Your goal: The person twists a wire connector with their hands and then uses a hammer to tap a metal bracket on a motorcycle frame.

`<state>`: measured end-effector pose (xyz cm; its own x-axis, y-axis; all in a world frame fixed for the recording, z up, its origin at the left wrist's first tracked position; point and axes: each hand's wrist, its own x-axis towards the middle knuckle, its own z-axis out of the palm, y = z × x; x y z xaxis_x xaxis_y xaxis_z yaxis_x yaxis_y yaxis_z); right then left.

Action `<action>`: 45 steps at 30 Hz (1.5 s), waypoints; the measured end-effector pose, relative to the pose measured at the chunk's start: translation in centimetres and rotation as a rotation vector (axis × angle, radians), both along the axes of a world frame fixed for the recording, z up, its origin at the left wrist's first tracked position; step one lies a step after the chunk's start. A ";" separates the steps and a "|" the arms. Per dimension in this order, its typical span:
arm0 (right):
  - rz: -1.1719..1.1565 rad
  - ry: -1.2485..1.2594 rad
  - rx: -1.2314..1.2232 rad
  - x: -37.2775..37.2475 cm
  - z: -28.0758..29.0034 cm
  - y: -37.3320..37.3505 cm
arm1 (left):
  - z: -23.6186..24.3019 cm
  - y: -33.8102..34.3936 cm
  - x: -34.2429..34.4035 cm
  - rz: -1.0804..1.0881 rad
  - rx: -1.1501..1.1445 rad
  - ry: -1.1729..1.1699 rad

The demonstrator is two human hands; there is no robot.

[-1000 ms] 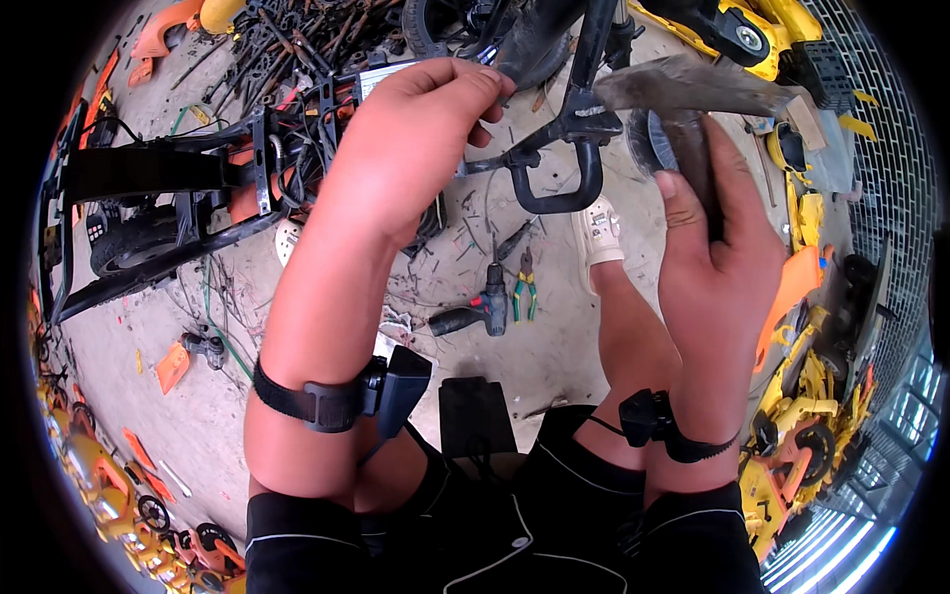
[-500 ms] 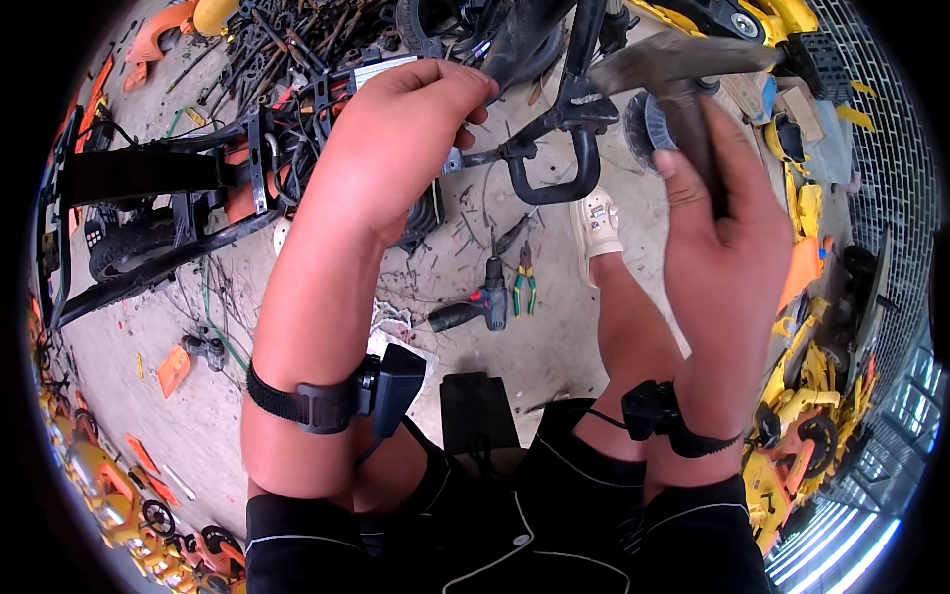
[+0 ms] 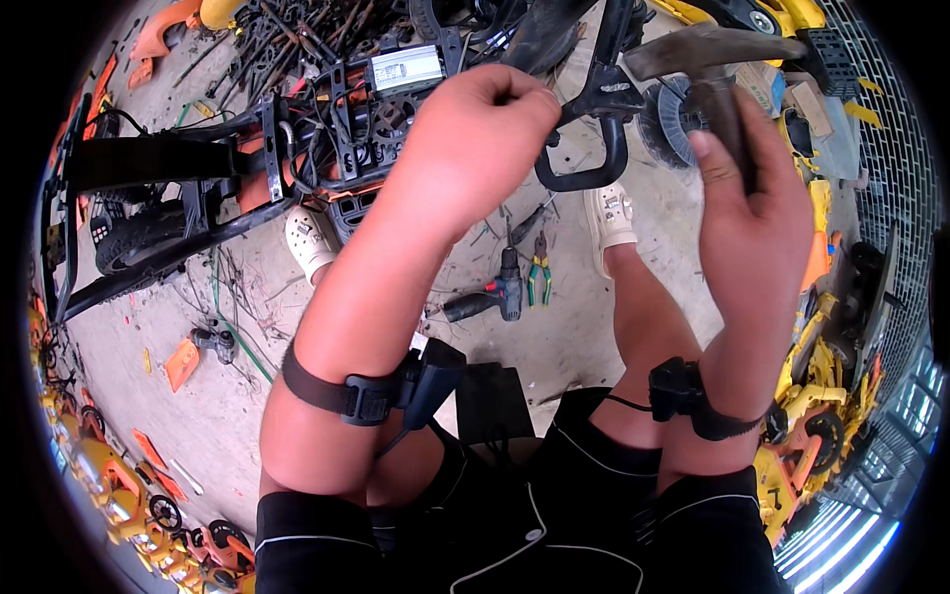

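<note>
Right hand (image 3: 757, 213) grips hammer (image 3: 717, 74); left hand (image 3: 475, 124) clenches black frame (image 3: 584, 129) (pliers (image 3: 537, 280) below).

a dull, worn grey metal hammer head (image 3: 708, 45) is seen above a matt black metal frame loop (image 3: 584, 168); rough, dusty concrete floor (image 3: 584, 327) and a glossy yellow plastic toy car (image 3: 802, 436) are shown.

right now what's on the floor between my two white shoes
In the head view, a black power drill and green-handled pliers lie between the white shoes.

Bright daylight, sharp, fisheye-bent edges.
</note>
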<state>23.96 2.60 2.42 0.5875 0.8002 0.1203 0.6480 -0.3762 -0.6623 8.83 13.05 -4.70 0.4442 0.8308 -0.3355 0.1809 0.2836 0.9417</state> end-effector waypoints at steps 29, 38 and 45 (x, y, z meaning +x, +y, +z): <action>0.305 -0.190 -0.307 3.8 1.1 1.5 | -9.6 -4.4 9.8 0.262 0.616 -0.099; 0.315 -0.283 -0.330 3.6 0.2 1.8 | -10.2 -4.4 10.2 0.318 0.671 -0.151; 0.305 -0.377 -0.422 3.7 0.5 2.0 | -10.4 -4.2 10.4 0.330 0.678 -0.173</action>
<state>27.67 4.57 2.95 0.3049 0.9484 -0.0873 0.9264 -0.3166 -0.2037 19.27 8.90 -15.05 0.1378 0.9284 0.3450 0.0220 -0.3511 0.9361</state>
